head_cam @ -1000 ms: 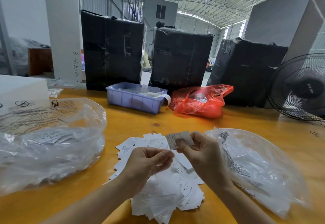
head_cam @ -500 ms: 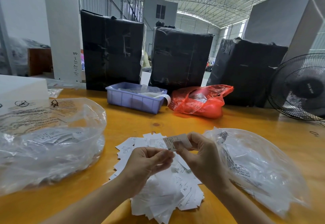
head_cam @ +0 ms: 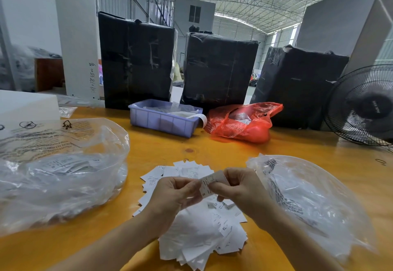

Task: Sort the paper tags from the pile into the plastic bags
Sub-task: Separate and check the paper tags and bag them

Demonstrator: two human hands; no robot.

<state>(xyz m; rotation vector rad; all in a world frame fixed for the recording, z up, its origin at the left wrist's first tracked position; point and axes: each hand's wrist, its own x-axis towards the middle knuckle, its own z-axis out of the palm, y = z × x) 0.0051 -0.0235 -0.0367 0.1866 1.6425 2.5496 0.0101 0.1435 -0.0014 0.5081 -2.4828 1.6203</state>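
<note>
A pile of white paper tags (head_cam: 197, 236) lies on the yellow table in front of me. Above it my right hand (head_cam: 240, 189) pinches a small tag marked S (head_cam: 209, 183). My left hand (head_cam: 174, 196) is right beside it, fingers curled and touching the tag's left edge. A large clear plastic bag (head_cam: 59, 172) holding tags sits at the left. Another clear plastic bag (head_cam: 308, 202) lies at the right, close to my right wrist.
At the back of the yellow table (head_cam: 161, 151) stand a lilac plastic bin (head_cam: 163, 119), a red plastic bag (head_cam: 244, 124) and three black-wrapped boxes (head_cam: 136, 60). A black fan (head_cam: 363, 104) is at the far right. A white block (head_cam: 25, 104) sits far left.
My right hand has lowered the tag and brought it left to my left hand's fingertips. The left hand has barely moved.
</note>
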